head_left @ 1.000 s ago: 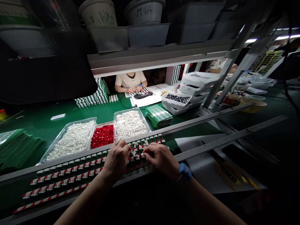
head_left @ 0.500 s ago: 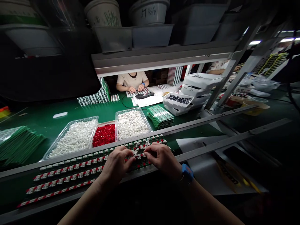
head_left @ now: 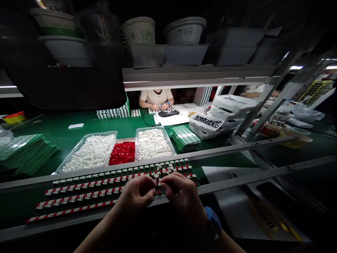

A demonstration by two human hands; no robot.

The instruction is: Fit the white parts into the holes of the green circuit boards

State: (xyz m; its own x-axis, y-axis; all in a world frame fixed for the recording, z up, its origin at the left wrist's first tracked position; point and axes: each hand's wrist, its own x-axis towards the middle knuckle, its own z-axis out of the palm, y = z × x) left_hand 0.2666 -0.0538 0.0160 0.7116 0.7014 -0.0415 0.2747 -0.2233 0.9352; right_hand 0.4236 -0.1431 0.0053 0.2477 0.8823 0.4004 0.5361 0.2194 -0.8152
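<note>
A long row of green circuit boards (head_left: 84, 191), lined with white and red plastic connectors, lies in the metal rail frame before me. Over its right part, my left hand (head_left: 138, 193) has its thumb and fingers curled together; whatever is in them is too small to make out. Close beside it, my right hand (head_left: 181, 195) pinches what looks like a small white connector (head_left: 159, 182) at its fingertips. Several loose white connectors (head_left: 158, 172) lie on the boards just beyond the fingers.
Behind the rail (head_left: 205, 153) stand two clear trays of white connectors (head_left: 91, 151) (head_left: 154, 144) with a box of red ones (head_left: 123, 153) between. Bare green boards (head_left: 185, 138) are stacked right, more (head_left: 28, 153) left. White bins (head_left: 206, 123) stand farther right. A co-worker (head_left: 156, 98) sits opposite.
The camera view has tilted up and shifted left. Both hands have drawn slightly back toward me from the boards, fingertips still close together.
</note>
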